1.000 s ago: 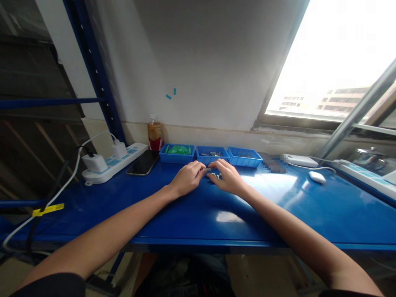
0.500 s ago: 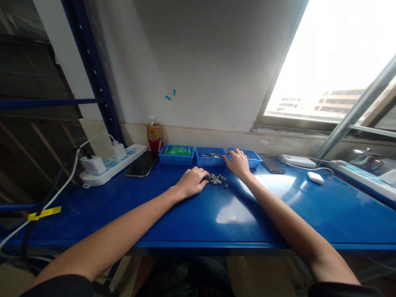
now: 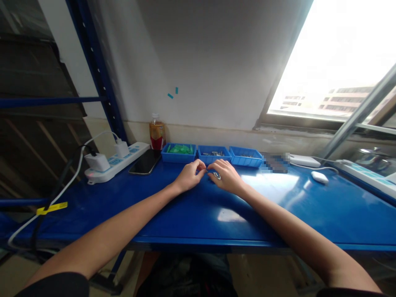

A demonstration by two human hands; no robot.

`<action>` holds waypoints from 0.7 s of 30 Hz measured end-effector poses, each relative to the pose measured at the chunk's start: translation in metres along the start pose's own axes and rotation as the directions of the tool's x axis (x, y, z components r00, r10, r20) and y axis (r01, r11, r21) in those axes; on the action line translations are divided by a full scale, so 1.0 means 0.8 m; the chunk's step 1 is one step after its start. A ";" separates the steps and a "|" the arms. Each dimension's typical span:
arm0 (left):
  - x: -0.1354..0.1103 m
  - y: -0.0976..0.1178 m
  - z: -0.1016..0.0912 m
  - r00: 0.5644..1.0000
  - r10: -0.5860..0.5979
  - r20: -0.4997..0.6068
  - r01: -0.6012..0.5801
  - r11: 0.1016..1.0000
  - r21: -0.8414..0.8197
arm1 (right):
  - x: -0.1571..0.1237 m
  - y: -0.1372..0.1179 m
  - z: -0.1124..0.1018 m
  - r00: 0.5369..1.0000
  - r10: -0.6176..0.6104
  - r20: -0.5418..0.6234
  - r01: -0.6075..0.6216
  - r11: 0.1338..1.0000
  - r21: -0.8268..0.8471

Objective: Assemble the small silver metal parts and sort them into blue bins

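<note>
My left hand (image 3: 189, 176) and my right hand (image 3: 227, 177) almost meet at the fingertips above the blue tabletop (image 3: 185, 214). Fingers and thumb are pinched together on each; whatever they hold is too small to make out. Small silvery metal parts (image 3: 217, 175) show past the fingers of the right hand, which covers most of their pile. Just behind the hands stands a blue bin with metal pieces (image 3: 215, 159). To its left is a blue bin of green pieces (image 3: 178, 158), and to its right another blue bin with small metal parts (image 3: 246, 161).
A phone (image 3: 145, 161), a power strip with chargers (image 3: 113, 167) and a drink bottle (image 3: 157, 134) are on the left. On the right lie a white earbud case (image 3: 319, 177), a white power bank (image 3: 305, 161) and another power strip (image 3: 368, 176). A window lets in bright light.
My right hand has left the right-hand bin and come down and left to my left hand, over the metal parts. My left fingers have drawn together into a pinch.
</note>
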State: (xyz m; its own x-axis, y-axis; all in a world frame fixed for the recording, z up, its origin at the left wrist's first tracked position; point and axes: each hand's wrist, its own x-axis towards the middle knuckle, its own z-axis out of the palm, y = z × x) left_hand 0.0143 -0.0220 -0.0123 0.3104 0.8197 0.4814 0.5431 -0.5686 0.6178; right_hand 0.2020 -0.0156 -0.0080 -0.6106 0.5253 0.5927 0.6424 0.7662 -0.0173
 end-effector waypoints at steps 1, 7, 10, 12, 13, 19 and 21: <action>0.000 0.001 0.000 1.000 -0.003 0.000 0.003 1.000 -0.026 | 0.000 -0.003 0.000 1.000 -0.005 -0.005 0.005 1.000 -0.001; -0.003 0.009 0.001 1.000 0.001 0.011 0.000 0.997 -0.072 | -0.001 -0.003 -0.001 1.000 -0.024 -0.008 0.025 0.999 0.033; -0.004 0.010 0.001 1.000 0.003 0.012 -0.002 0.998 -0.069 | -0.001 -0.003 -0.001 1.000 -0.021 -0.023 0.022 0.999 0.041; -0.004 0.009 0.001 1.000 0.005 0.015 -0.004 0.998 -0.067 | -0.001 -0.004 -0.001 0.999 -0.010 -0.038 0.013 0.998 0.056; -0.004 0.008 0.001 1.000 0.005 0.017 -0.004 0.998 -0.062 | -0.001 -0.004 0.000 0.999 -0.004 -0.046 0.007 0.998 0.067; -0.003 0.002 0.003 0.996 0.041 0.082 -0.043 0.999 0.024 | -0.002 -0.003 0.001 0.998 0.012 -0.067 -0.005 0.996 0.090; -0.003 0.001 0.003 0.993 0.069 0.100 -0.076 0.995 0.064 | -0.002 -0.003 0.003 0.998 0.012 -0.063 -0.007 0.997 0.075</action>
State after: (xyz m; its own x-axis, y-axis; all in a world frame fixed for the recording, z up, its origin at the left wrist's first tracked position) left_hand 0.0162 -0.0242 -0.0142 0.4238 0.7811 0.4586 0.5665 -0.6236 0.5387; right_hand 0.2005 -0.0175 -0.0106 -0.5722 0.5099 0.6423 0.6101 0.7881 -0.0821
